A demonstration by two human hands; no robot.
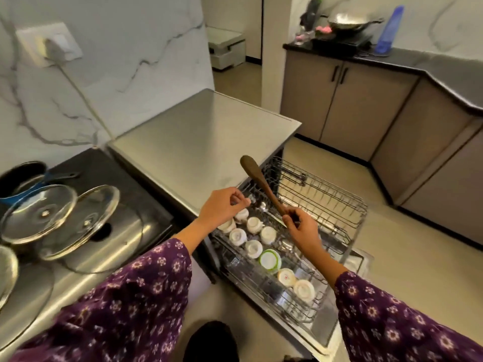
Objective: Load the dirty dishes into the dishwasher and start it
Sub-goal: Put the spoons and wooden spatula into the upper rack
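Two round glass lids (pixel 39 212) with metal rims and knobs lean over a brushed-steel sink top (pixel 125 231) at far left, a blue-handled pan (pixel 34 189) behind them, below a white marble-veined wall (pixel 130 48) with a plugged socket (pixel 49 45). The dishwasher (pixel 203 137), flat-topped in matte steel, stands just beside the sink with its wire rack (pixel 362 205) pulled out over the open door. The person, in purple floral sleeves (pixel 125 296), holds the left hand (pixel 222 209) over the rack's near corner, fingers curled and fingertips gathered together (whether they pinch anything cannot be told). The right hand (pixel 300 228) grips the thin handle of a dark wooden spoon (pixel 258 184), fingers wrapped round it, the oval bowl tilted up and away above the rack. In the rack's left side sit upturned white cups (pixel 268 235) in rows, with a green-rimmed bowl (pixel 270 261) among them; the right side shows bare dark tines. Pale smooth floor (pixel 405 257) runs to beige cabinets (pixel 366 105) under a dark countertop (pixel 431 66), where a steel wok (pixel 350 22) rests on a black cooktop near a translucent blue bottle (pixel 389 30).
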